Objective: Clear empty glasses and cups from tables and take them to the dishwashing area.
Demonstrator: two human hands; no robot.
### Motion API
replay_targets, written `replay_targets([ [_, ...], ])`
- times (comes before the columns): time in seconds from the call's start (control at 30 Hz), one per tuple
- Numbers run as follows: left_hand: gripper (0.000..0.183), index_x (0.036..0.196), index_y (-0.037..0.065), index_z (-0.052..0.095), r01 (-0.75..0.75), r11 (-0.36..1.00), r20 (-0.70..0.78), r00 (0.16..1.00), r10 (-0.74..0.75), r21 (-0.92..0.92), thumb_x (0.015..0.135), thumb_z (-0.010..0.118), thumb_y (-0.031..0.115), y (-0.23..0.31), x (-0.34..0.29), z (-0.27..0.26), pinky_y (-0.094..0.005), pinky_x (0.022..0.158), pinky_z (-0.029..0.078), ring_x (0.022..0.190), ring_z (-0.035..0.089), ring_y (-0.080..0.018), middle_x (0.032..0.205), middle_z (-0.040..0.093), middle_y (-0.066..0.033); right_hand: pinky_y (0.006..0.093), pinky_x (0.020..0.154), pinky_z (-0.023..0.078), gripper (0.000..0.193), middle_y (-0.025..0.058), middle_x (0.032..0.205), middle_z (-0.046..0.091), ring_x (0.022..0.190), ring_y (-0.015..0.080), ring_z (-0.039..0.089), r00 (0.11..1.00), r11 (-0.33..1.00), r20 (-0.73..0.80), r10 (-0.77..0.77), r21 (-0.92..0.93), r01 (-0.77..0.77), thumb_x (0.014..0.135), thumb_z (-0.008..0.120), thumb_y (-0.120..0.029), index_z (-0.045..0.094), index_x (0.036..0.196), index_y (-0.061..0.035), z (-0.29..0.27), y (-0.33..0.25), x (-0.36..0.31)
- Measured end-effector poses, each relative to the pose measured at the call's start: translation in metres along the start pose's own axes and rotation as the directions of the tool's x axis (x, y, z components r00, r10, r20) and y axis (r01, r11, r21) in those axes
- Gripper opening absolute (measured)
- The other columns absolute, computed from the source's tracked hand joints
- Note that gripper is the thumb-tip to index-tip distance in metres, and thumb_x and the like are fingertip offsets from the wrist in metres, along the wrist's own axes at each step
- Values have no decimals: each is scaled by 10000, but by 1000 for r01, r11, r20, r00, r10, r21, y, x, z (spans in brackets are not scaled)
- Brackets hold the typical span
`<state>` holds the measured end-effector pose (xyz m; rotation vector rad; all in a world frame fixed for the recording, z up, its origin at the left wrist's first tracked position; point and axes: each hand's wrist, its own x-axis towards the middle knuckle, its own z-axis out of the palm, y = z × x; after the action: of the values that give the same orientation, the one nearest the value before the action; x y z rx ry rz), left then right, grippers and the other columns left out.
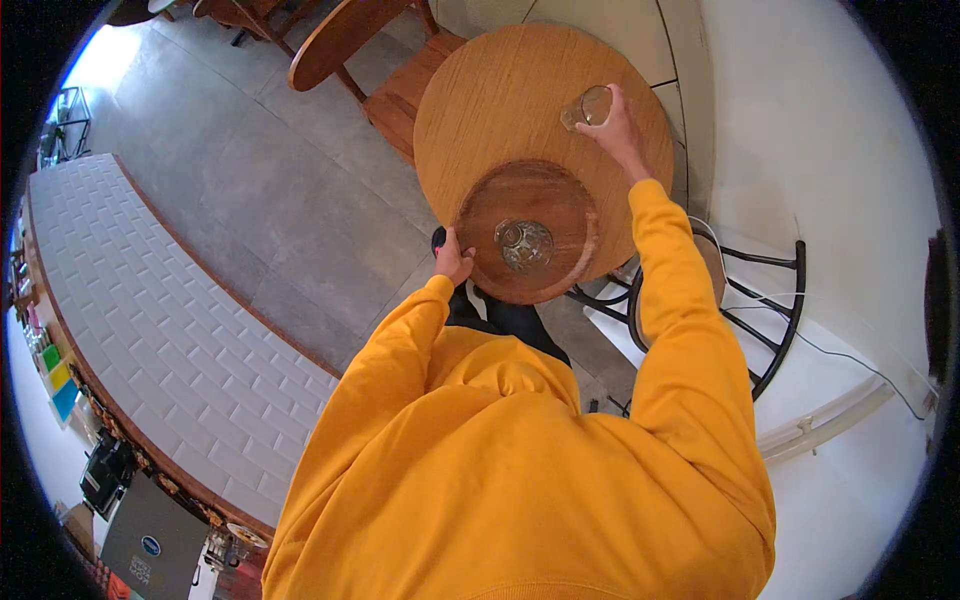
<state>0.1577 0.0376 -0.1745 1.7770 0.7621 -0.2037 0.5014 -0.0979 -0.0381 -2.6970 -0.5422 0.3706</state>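
A round brown wooden tray (560,200) lies at the near edge of a round wooden table (500,80) and juts out past it toward me. My left hand (454,257) grips the tray's left rim, thumb on top. On the tray stands a clear glass vessel (525,245) with a rounded body and a narrower mouth. At the table's far right, my right hand (618,130) is closed around a clear drinking glass (588,107), which looks tilted. I cannot tell whether the glass touches the tabletop.
A wooden chair (410,85) stands against the table's far left side. To the right are a black metal-framed chair (770,300), a cable and a white wall (810,110). At the left runs a white-tiled counter (170,310) with a grey laptop (155,540) behind it.
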Motion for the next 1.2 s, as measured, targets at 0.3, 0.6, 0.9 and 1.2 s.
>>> replay_targets([
  [0.3,535,1268,24,325,8,1000,19,1000,-8,-7,842,634,119,-7,1,3,-473,891,451,1081,550,-491,1075,604,-325,451,938,464,873,187,1272,474,1177,354,506,995,980,-101,7,199,13,664,827,-226,335,1374,-96,-24,-11,-137],
  [0.6,598,1332,11,326,72,997,71,995,-69,-41,841,640,143,-10,6,3,-436,965,432,1166,512,-461,1212,557,-313,465,929,463,861,185,1224,469,1172,375,491,997,986,71,43,157,-53,659,819,-182,337,1371,-136,10,2,-211],
  [0.9,606,1354,32,307,15,996,97,995,-7,-90,852,628,140,-28,14,6,-435,981,428,1181,514,-443,1220,557,-307,426,917,497,882,145,1224,456,1142,345,522,991,997,116,-62,63,55,657,821,-146,324,1386,-163,17,1,-219],
  [1.2,644,1416,-3,250,90,965,150,987,-54,-247,889,612,78,-33,17,9,-362,989,411,1206,493,-296,1366,468,-195,440,937,483,911,159,1266,436,1177,366,496,992,995,119,-46,91,35,659,825,-156,297,1402,-169,20,-3,-221],
])
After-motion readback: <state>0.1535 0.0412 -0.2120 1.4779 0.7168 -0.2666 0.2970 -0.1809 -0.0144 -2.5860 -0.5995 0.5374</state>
